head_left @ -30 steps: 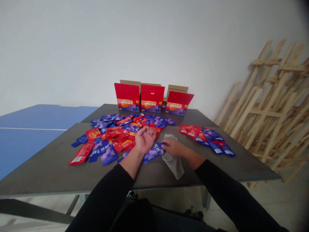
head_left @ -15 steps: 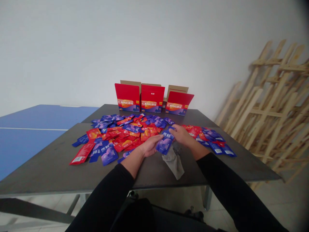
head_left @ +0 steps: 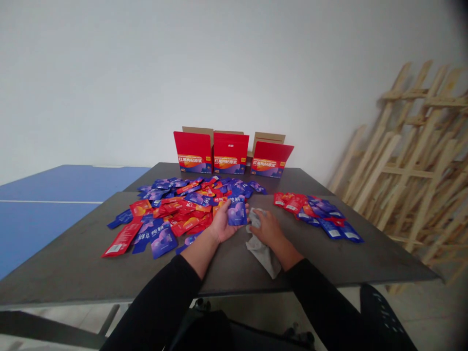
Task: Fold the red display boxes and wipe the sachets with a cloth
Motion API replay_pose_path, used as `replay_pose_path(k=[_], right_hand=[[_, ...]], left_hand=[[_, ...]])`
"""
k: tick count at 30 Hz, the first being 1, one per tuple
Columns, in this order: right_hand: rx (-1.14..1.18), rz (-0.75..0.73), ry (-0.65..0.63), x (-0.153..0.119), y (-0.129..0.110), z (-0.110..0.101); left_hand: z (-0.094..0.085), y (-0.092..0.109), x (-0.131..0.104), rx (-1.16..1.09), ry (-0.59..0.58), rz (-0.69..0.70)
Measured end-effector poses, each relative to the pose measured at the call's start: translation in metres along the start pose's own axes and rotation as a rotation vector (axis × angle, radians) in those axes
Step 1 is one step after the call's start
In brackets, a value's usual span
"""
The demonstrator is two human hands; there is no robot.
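Observation:
A blue pouch (head_left: 237, 211) with white lettering rests upright in my left hand (head_left: 221, 226), its fingers closed around the edge and back. My right hand (head_left: 268, 228) is on a crumpled grey cloth (head_left: 263, 254), its fingers closed on the cloth's upper part; the lower end trails on the table. Left of my hands spreads a large loose pile of red pouches (head_left: 170, 208) and blue pouches (head_left: 163, 240). To the right lies a smaller group of red pouches (head_left: 290, 201) and blue pouches (head_left: 325, 206).
Three open red cartons, a left carton (head_left: 193, 152), a middle carton (head_left: 230, 152) and a right carton (head_left: 270, 158), stand at the far side of the dark table (head_left: 314, 265). A blue table (head_left: 47, 214) adjoins at left. Wooden frames (head_left: 409, 170) lean on the right.
My right hand has let go of the blue pouch and moved down onto the grey cloth. The left hand keeps the pouch and has shifted slightly left.

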State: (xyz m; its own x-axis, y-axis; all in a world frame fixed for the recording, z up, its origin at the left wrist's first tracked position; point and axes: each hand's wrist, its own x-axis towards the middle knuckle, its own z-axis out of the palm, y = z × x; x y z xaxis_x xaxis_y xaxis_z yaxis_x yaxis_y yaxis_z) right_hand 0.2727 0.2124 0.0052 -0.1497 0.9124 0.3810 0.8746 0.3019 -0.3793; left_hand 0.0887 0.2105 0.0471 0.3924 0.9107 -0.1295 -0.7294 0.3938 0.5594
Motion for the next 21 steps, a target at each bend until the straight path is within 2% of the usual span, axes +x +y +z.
replay_pose_path(k=[2, 4, 6, 8, 11, 17, 19, 21], right_hand=[[0.030, 0.008, 0.011, 0.002, 0.002, -0.001], [0.064, 0.045, 0.080, 0.006, 0.004, -0.006], [0.103, 0.067, 0.206, 0.009, 0.006, -0.013], [0.153, 0.022, 0.344, 0.009, 0.005, -0.018], [0.186, -0.181, 0.428, 0.003, -0.001, -0.019], [0.037, -0.747, 0.248, -0.013, -0.029, -0.012], [0.055, -0.833, 0.247, -0.014, -0.037, -0.011], [0.090, -0.855, 0.276, -0.014, -0.042, -0.011]], left_hand=[[0.000, 0.001, -0.002, -0.010, -0.005, -0.005], [0.000, 0.001, -0.003, -0.006, 0.013, -0.003], [0.000, 0.002, -0.002, 0.004, 0.046, -0.001], [0.000, 0.003, -0.002, 0.015, 0.084, 0.001], [-0.001, 0.002, -0.001, 0.027, 0.126, -0.007], [-0.001, -0.002, -0.004, -0.001, 0.083, -0.164], [-0.001, -0.002, -0.005, -0.010, 0.061, -0.210], [-0.001, -0.003, -0.006, -0.019, 0.025, -0.253]])
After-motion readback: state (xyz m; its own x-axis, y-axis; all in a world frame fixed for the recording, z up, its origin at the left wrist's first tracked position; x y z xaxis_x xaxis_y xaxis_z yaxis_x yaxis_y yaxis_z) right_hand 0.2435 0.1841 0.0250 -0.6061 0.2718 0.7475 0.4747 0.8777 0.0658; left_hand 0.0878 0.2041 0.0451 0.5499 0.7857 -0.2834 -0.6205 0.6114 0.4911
